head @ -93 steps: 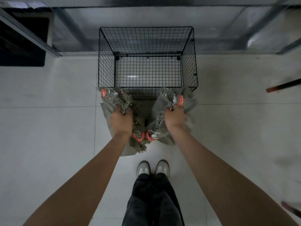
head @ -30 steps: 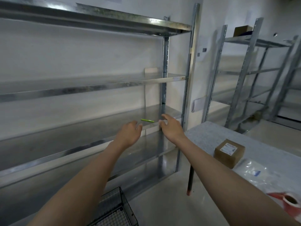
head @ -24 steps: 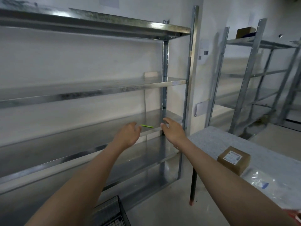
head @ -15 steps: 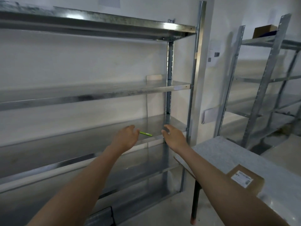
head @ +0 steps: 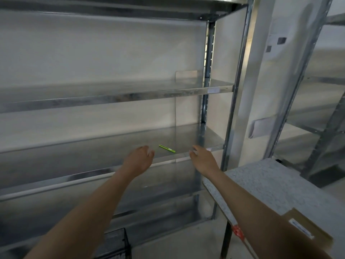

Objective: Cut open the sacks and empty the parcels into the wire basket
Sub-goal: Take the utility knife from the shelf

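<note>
Closer to the shelving than half a second ago, left hand (head: 139, 161) and right hand (head: 203, 159) reach at the front edge of the middle shelf (head: 89, 159), fingers relaxed, holding nothing. Green cutter (head: 167, 148) lies between them near that edge (untouched). Wire basket (head: 115, 243) stands on the floor below; cardboard box (head: 306, 228) sits on the table (head: 261, 184).

The shelving (head: 119, 96) is made of smooth sheet metal with a dull, mottled sheen. The green cutter (head: 167, 148) lying on it appears to be glossy plastic. The counter (head: 265, 184) is finished in a speckled grey, rough-looking surface. The box (head: 317, 238) is made of matt brown cardboard and carries a white paper label (head: 300, 228). The wire basket (head: 115, 243) is formed of thin black wire.
</note>
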